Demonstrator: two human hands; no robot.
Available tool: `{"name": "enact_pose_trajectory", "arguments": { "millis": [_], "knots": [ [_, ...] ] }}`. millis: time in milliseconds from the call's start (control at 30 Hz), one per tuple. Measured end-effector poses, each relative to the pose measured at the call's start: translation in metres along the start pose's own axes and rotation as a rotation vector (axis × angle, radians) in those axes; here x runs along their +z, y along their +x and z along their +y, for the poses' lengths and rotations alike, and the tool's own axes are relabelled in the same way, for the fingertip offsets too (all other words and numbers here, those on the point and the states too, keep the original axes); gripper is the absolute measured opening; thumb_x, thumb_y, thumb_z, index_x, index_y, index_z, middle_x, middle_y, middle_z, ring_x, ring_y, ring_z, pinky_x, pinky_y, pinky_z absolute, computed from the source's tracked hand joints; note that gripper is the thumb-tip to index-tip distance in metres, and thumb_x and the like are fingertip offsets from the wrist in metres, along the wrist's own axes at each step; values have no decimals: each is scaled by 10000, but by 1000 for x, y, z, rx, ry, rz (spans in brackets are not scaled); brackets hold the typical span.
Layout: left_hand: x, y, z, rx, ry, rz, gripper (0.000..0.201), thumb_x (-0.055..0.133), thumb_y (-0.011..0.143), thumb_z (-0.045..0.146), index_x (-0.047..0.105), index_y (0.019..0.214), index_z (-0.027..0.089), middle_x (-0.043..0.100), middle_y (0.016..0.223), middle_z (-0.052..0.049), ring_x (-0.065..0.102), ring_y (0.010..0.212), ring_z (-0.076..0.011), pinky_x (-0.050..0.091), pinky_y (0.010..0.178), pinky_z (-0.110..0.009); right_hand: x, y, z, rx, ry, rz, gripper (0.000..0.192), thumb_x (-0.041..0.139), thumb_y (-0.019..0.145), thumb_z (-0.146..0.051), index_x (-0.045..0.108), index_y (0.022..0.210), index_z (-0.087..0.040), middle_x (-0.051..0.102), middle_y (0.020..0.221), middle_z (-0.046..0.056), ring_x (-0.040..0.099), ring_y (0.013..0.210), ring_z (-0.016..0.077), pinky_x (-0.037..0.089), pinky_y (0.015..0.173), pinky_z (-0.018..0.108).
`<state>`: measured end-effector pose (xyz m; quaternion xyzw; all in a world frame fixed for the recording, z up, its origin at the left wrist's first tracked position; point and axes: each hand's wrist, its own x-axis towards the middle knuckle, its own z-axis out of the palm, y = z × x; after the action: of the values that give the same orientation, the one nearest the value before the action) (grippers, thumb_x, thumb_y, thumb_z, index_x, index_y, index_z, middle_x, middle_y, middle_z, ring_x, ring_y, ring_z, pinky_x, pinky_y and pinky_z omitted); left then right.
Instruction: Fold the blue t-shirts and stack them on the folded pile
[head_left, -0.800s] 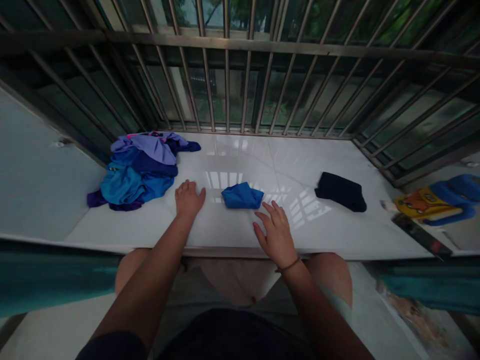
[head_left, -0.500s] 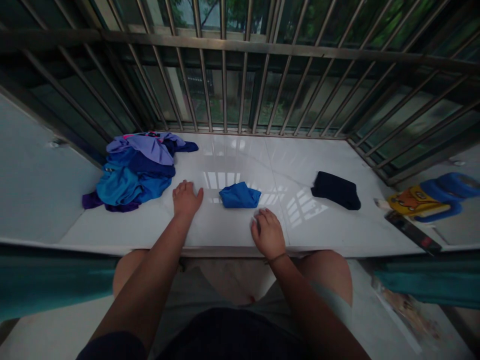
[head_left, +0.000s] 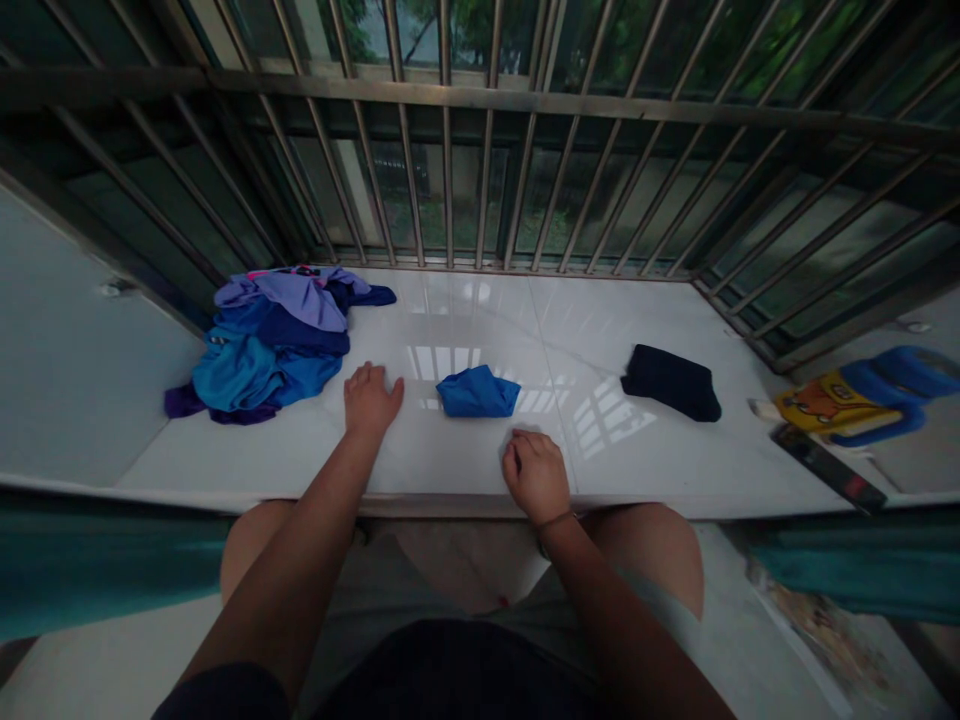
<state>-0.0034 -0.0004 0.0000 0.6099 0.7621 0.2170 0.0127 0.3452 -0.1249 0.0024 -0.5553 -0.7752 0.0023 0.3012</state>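
A folded bundle of bright blue cloth (head_left: 478, 392) lies on the white tiled ledge (head_left: 450, 465) in front of me. To its left, my left hand (head_left: 370, 398) rests palm down on the ledge, open, thumb spread from the fingers and nothing held. My right hand (head_left: 537, 470) sits just below and right of the bundle, apart from it, with fingers curled in and the thumb close to them; nothing shows in it. Left of my left hand is a heap of rumpled clothes (head_left: 277, 345) in blue, lilac and purple. Farther right lies a folded dark navy cloth (head_left: 670, 382).
Metal window bars (head_left: 480, 97) rise behind the ledge. At the right end stand a blue and yellow bottle-like container (head_left: 847, 395) and a long dark box (head_left: 829, 470). Teal curtains (head_left: 112, 560) hang at both sides below the ledge.
My right hand has drawn slightly back toward me, and its fingers have curled in more. The left hand and the cloths stay practically where they were.
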Motion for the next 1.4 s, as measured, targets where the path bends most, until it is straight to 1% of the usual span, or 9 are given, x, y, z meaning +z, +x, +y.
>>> {"name": "enact_pose_trajectory", "arguments": {
  "millis": [267,400,567,667,800,1033,1100,1200,1400],
  "knots": [
    [-38,-11,-19,-150,87,177,731,623,1011,406,497,1650,75,228,1877,-311,177,1752,-504,174,1376,-797,1,1,-1,7,-27,-3,167,621,1064,-192,775,1001,-214,832,1175,119,716,1093,287,530,1049,443],
    [-67,-7,-69,-335,135,213,679,580,1011,395,562,1597,53,516,1675,-362,454,1594,-554,381,1265,-816,2,0,1,2,-24,-10,159,627,1062,-192,768,993,-217,831,1179,118,711,1092,296,526,1035,449],
    [-96,-7,-110,-194,0,148,412,498,1042,372,744,1231,101,773,1204,-244,727,1202,-442,593,1104,-609,2,-1,1,-6,-19,-8,147,635,1059,-195,762,991,-224,831,1202,115,706,1092,311,533,1025,467],
    [-104,-22,-95,-149,-115,221,308,540,1034,427,708,1140,192,774,1092,-116,731,1003,-329,621,1026,-514,1,0,0,-3,-21,-3,154,630,1060,-192,764,991,-225,833,1195,114,702,1081,311,537,1015,468],
    [-105,-70,-28,-29,-395,191,269,589,1018,501,652,1030,239,750,1058,-54,704,939,-250,618,955,-399,-1,0,-1,-11,-22,-10,165,620,1083,-220,767,1009,-221,833,1188,120,707,1068,307,540,1003,459],
    [-92,-181,84,434,-717,-303,166,573,1118,349,667,1028,247,737,1160,-88,728,1082,-222,618,983,-360,-4,-3,3,-79,61,-64,326,658,1127,-419,741,1327,-175,823,1190,137,737,1116,323,569,1004,461],
    [-80,-193,87,559,-668,-416,114,622,1098,314,717,1108,251,751,1260,-112,734,1191,-246,620,1051,-399,-5,-2,3,-81,66,-72,293,650,1124,-372,743,1323,-179,821,1196,139,735,1122,323,569,1008,464],
    [-61,-188,65,589,-485,-344,288,693,1043,305,743,1324,270,697,1530,-155,638,1478,-343,544,1240,-560,-6,0,2,-74,66,-94,211,634,1114,-311,761,1240,-199,821,1158,124,728,1098,315,563,991,456],
    [-50,-138,-8,289,-142,-91,756,800,959,484,579,1630,214,478,1797,-217,401,1688,-479,344,1366,-724,-6,1,-1,-74,64,-75,192,599,1126,-289,780,1121,-225,819,1121,106,717,1069,296,555,983,437]
  ]
}}
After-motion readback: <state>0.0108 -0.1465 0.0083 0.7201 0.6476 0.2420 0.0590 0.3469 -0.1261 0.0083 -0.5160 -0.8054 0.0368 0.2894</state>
